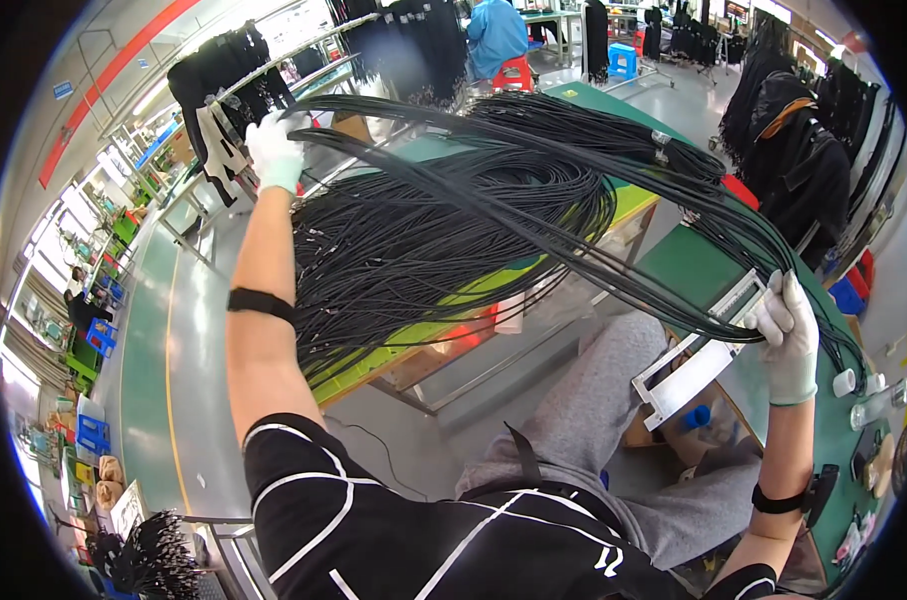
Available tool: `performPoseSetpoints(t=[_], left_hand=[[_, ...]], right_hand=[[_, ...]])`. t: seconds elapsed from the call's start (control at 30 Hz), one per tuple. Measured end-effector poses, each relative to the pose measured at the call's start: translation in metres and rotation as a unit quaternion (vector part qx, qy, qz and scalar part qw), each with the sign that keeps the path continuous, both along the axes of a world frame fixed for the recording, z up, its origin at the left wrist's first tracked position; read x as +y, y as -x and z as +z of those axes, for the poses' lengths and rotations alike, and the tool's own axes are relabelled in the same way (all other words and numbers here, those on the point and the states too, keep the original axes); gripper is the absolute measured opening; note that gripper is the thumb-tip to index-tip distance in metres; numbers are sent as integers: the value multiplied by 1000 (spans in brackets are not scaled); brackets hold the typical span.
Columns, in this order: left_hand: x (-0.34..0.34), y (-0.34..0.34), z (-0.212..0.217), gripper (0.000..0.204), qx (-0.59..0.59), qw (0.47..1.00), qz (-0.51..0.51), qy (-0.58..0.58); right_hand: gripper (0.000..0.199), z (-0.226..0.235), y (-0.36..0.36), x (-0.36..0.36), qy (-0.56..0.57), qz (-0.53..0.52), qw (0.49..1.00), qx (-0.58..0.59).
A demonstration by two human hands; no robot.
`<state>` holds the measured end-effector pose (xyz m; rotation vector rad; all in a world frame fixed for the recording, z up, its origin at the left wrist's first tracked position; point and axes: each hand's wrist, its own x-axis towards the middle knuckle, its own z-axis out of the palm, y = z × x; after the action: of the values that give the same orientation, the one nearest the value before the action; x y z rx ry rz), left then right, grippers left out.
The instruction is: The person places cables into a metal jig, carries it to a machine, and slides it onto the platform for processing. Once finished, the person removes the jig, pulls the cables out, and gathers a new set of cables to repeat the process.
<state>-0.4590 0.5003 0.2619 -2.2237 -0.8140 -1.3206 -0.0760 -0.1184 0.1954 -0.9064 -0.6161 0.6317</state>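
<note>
A long loop of thin black cables (pixel 454 192) stretches between my two white-gloved hands. My left hand (pixel 276 152), raised at the upper left, is closed round one end of the bundle. At the right, my right hand (pixel 786 325) grips the other end, its fingers wrapped over the strands. Under the stretched loop lies a big heap of loose black cables (pixel 404 250) on a yellow-green table (pixel 374 362). Behind it, a tied bundle of black cables (pixel 614 135) rests on a green tabletop.
A white frame-like fixture (pixel 699 375) juts from the green bench (pixel 829 430) by my right hand. Small white rolls (pixel 846 381) and a clear glass jar (pixel 882 402) stand on that bench. Racks of hanging black cables (pixel 414 50) and a person in blue (pixel 497 38) are farther back.
</note>
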Motion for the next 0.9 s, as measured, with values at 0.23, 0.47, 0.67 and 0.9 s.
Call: performPoseSetpoints(t=[0.23, 0.47, 0.67, 0.9], left_hand=[[11, -27, 20, 39, -474, 580, -489, 446], [-26, -38, 24, 30, -463, 614, -483, 419], [-9, -5, 28, 26, -261, 902, -269, 213], [-23, -35, 21, 36, 40, 989, -23, -143]], right_hand=[[29, -25, 12, 9, 28, 37, 999, 28], [27, -41, 10, 5, 45, 16, 998, 44], [27, -48, 18, 2, 47, 83, 995, 10], [21, -45, 2, -22, 96, -51, 985, 135]])
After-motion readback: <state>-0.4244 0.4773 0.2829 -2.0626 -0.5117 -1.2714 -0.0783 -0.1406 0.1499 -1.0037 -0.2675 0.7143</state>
